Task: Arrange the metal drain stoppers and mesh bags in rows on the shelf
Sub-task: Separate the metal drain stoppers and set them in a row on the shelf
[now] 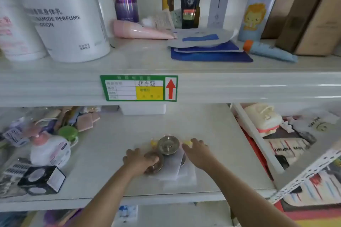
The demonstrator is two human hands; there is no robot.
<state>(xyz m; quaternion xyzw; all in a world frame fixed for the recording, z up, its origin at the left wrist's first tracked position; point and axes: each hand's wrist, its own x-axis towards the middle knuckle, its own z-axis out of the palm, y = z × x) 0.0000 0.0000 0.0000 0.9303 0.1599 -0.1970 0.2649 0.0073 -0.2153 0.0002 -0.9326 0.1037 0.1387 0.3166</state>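
On the lower shelf [114,142] a round metal drain stopper [168,145] stands in the middle. In front of it and to its left lies a second stopper [155,168], and my left hand [139,160] is closed over it. White mesh bags [178,173] lie flat under and in front of the stoppers. My right hand [198,153] rests palm down on the bags to the right of the back stopper, fingers on a small yellow piece [187,142]. The edge of a third stopper [183,161] peeks out beside that hand.
To the left on the same shelf stand a pink pump bottle [49,150], a green lid [68,132] and a black box [43,179]. A white container [143,109] sits at the back. A slanted divider [258,138] bounds the right side. The upper shelf edge carries a green label [139,88].
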